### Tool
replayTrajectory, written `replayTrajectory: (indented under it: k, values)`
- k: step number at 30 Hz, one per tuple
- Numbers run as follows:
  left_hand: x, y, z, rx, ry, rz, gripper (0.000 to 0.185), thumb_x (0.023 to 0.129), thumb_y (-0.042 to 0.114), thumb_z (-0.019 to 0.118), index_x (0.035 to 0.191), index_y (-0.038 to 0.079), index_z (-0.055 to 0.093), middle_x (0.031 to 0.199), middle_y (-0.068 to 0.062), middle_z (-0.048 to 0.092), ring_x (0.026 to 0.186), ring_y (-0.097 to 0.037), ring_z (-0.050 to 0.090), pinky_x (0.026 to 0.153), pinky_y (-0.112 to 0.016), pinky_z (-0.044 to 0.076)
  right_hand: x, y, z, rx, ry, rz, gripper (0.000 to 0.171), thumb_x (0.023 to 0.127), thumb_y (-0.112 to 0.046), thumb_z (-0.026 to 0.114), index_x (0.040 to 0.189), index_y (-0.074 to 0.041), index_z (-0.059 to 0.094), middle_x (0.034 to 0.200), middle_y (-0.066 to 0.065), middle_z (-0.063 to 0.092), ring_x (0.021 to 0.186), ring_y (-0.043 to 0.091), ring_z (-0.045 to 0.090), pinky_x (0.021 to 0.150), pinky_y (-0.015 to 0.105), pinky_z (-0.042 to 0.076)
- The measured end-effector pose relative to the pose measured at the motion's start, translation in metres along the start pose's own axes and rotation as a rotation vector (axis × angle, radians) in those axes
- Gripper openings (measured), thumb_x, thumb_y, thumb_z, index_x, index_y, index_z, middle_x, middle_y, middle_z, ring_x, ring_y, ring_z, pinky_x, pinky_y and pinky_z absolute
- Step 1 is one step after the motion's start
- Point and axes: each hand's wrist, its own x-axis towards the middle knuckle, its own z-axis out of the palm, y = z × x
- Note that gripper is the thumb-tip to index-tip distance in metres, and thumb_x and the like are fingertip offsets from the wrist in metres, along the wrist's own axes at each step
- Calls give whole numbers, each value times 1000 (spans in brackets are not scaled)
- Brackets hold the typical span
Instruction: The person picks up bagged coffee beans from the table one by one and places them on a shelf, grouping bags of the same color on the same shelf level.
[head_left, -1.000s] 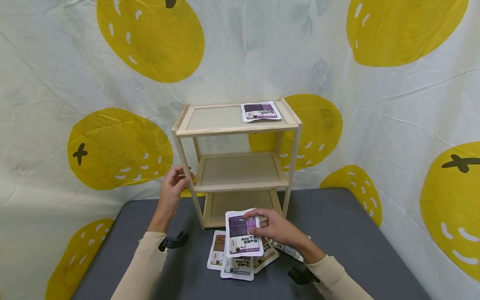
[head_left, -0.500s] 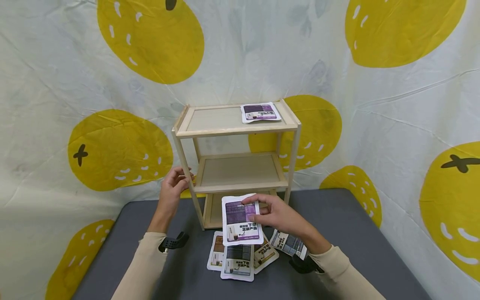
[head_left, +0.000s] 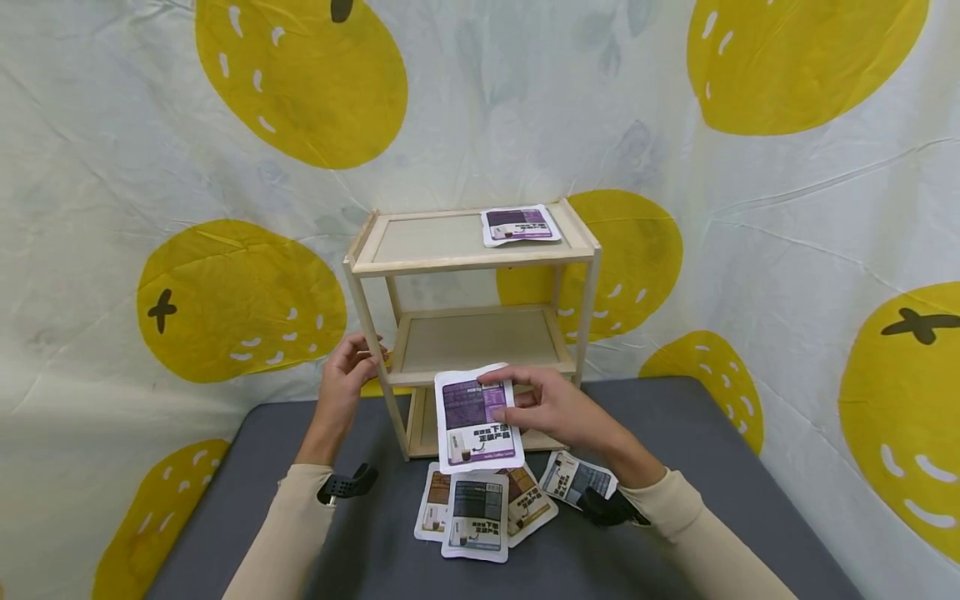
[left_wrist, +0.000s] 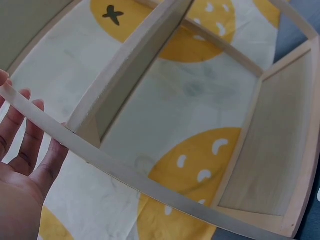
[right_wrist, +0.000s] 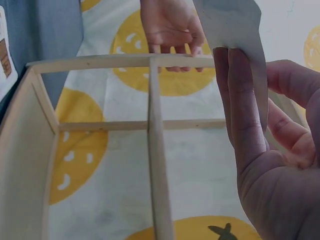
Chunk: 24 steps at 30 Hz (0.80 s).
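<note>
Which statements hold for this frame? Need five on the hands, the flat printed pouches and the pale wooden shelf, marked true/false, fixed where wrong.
1. The right hand holds a flat purple-and-white pouch. True.
2. The left hand is on the right side of the pale wooden shelf. False: it is at the left front post.
3. A second purple-and-white pouch lies on the top tier, towards the right. True.
4. The shelf has only two tiers. False: it has three.
5. On the dark grey table, a blue-and-white pouch lies beneath the brown-and-white pouch to its left. False: it overlaps that pouch from above.
</note>
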Motion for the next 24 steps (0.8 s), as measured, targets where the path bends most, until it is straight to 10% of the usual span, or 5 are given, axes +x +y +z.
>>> replayTrajectory:
  k: [24]
  values:
    - [0,0,0,-16,-12,8,23,103,9,58,124,3,57,109,-7,64,106,-37,65,89,-32,58,16,-60,-35,-110,62,-129,48,94,-1,70,141,-7,58,125,21,64,95,33,74,75,44,62]
